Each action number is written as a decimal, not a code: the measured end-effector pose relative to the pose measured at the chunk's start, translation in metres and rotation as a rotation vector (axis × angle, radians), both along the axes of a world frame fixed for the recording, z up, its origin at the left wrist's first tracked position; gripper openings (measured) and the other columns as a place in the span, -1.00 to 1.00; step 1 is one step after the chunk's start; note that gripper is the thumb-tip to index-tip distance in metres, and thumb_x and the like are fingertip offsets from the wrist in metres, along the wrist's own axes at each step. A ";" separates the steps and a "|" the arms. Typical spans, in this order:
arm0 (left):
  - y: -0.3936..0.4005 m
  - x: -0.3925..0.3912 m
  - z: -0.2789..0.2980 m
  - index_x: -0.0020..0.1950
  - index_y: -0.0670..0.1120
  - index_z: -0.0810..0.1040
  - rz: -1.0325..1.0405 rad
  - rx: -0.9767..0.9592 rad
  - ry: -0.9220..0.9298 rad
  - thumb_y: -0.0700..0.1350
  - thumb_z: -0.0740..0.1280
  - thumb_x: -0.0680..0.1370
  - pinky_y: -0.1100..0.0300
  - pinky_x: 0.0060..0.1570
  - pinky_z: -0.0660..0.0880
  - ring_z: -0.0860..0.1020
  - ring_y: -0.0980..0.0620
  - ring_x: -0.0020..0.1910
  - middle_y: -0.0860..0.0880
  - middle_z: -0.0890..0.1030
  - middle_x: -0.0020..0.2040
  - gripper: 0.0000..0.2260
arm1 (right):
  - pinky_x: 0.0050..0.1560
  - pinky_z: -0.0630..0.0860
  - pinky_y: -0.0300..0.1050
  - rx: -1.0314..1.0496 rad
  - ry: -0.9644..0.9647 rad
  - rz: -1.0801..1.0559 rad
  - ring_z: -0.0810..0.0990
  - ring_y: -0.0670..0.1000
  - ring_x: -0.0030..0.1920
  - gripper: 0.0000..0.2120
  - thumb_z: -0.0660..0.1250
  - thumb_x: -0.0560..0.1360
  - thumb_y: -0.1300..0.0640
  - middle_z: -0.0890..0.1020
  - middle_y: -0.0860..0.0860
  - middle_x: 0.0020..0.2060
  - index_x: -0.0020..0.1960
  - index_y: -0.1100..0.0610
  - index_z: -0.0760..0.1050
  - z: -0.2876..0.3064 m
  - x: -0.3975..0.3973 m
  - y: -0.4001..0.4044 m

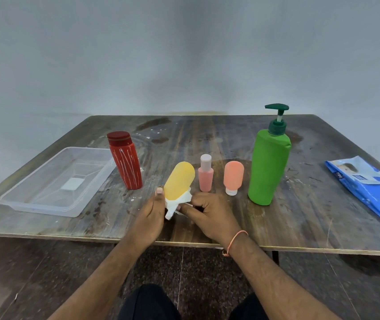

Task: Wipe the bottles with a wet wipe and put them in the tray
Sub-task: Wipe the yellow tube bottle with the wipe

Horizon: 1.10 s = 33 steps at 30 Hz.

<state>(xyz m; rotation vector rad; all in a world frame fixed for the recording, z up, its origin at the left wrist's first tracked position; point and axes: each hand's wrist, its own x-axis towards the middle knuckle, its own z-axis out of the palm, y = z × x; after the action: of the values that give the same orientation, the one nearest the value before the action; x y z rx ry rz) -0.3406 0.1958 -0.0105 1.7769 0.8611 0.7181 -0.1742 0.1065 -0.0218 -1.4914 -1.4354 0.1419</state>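
- The yellow bottle point(179, 181) stands tilted above the bench point(300, 222), its long axis leaning up and right, rounded end uppermost.
- The left hand point(152, 218) grips its lower part.
- The right hand point(207, 213) pinches a wet wipe point(175, 205) around the bottle's base, hiding the cap end.
- The clear tray point(22, 199) lies to the left.

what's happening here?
A person holds the yellow bottle in the left hand and rubs a wet wipe round its lower end with the right hand. The tray holds no bottles yet. The red, two pink and green bottles stand on the table.
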 end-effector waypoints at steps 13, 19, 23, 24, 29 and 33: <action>-0.004 0.010 -0.001 -0.10 -0.01 0.57 -0.037 0.149 0.015 0.11 -0.04 0.74 0.48 -0.22 0.45 0.61 0.28 -0.28 0.11 0.63 -0.31 -0.53 | -0.35 0.49 -0.21 0.065 0.573 0.041 0.58 0.00 -0.44 -0.88 0.46 0.62 0.14 0.79 0.04 -0.12 0.05 0.10 0.79 0.006 0.006 0.000; 0.002 0.009 -0.009 0.01 0.03 0.65 -0.016 0.146 0.005 0.35 -0.07 0.68 0.14 -0.12 0.54 0.64 0.18 -0.17 0.10 0.69 -0.19 -0.40 | -0.28 0.52 -0.03 0.010 0.278 0.008 0.58 -0.04 -0.40 -0.74 0.47 0.62 -0.05 0.63 0.06 -0.44 -0.14 0.09 0.74 0.001 0.005 -0.002; 0.003 0.008 -0.010 0.04 -0.02 0.65 0.048 0.134 0.012 0.57 -0.11 0.54 -0.22 0.01 0.60 0.67 -0.10 -0.09 -0.11 0.71 -0.11 -0.20 | -0.33 0.44 0.12 -0.055 -0.092 -0.010 0.49 0.00 -0.39 -0.49 0.40 0.58 -0.20 0.49 -0.01 -0.45 -0.38 0.13 0.48 -0.002 0.004 0.002; 0.003 0.008 -0.009 0.05 -0.02 0.65 0.055 0.141 0.018 0.59 -0.12 0.53 -0.24 0.03 0.60 0.67 -0.12 -0.07 -0.12 0.71 -0.10 -0.19 | -0.33 0.44 0.12 -0.057 -0.115 -0.010 0.48 0.00 -0.39 -0.49 0.39 0.58 -0.20 0.49 -0.02 -0.45 -0.38 0.13 0.47 -0.003 0.005 0.003; 0.000 0.009 -0.006 -0.05 -0.05 0.64 0.083 0.189 0.066 0.47 -0.14 0.62 -0.20 -0.08 0.60 0.66 -0.05 -0.18 -0.07 0.69 -0.20 -0.25 | -0.29 0.46 0.11 -0.085 -0.185 -0.009 0.52 -0.03 -0.33 -0.56 0.32 0.62 -0.21 0.54 -0.05 -0.39 -0.26 0.09 0.61 -0.006 0.003 0.001; -0.001 0.011 -0.005 -0.12 -0.01 0.62 0.096 0.234 0.086 0.37 -0.14 0.69 -0.08 -0.18 0.58 0.65 0.03 -0.21 -0.01 0.67 -0.24 -0.32 | -0.27 0.48 0.11 -0.128 -0.090 0.019 0.54 -0.01 -0.35 -0.56 0.36 0.59 -0.22 0.56 -0.02 -0.42 -0.25 0.11 0.63 -0.002 0.002 -0.002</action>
<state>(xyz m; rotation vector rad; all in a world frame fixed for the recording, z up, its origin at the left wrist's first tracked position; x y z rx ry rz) -0.3292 0.1948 -0.0158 1.9963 0.9562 0.8377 -0.1719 0.1044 -0.0238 -1.6058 -1.5373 0.1836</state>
